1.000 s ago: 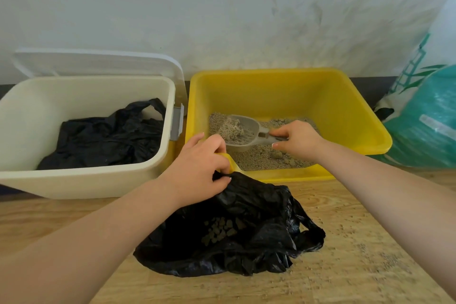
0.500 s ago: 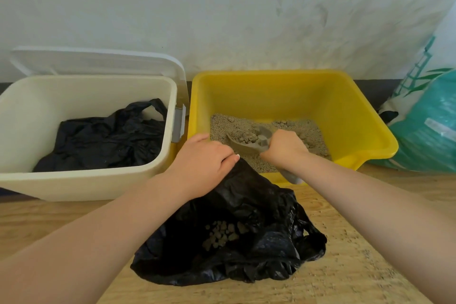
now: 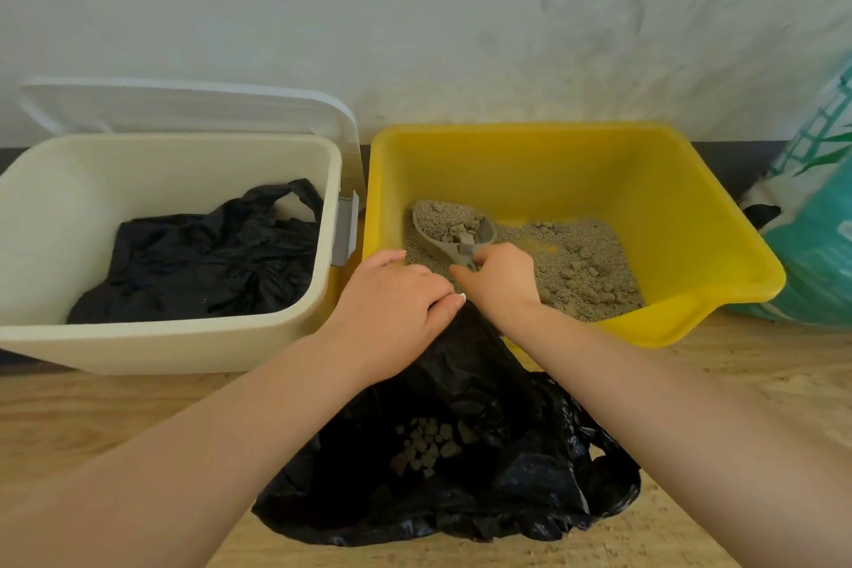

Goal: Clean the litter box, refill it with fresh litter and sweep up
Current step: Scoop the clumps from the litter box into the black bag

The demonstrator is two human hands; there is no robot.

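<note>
A yellow litter box (image 3: 654, 180) stands on the floor against the wall, with grey litter and clumps (image 3: 585, 272) in its bottom. My right hand (image 3: 500, 281) grips the handle of a grey scoop (image 3: 454, 228), whose bowl lies in the litter at the box's left side with clumps in it. My left hand (image 3: 392, 314) holds up the rim of a black plastic bag (image 3: 484, 466) just in front of the box. Several litter clumps (image 3: 426, 445) lie inside the bag.
A cream bin (image 3: 152, 346) with its white lid (image 3: 184, 106) raised stands left of the box, a black bag (image 3: 207, 258) inside it. A teal and white litter sack (image 3: 811, 244) leans at the right. Litter grains dot the wooden floor (image 3: 756, 406).
My right hand has swung the scoop back from near the bag's mouth into the litter at the box's left side. My left hand has stayed on the bag's rim.
</note>
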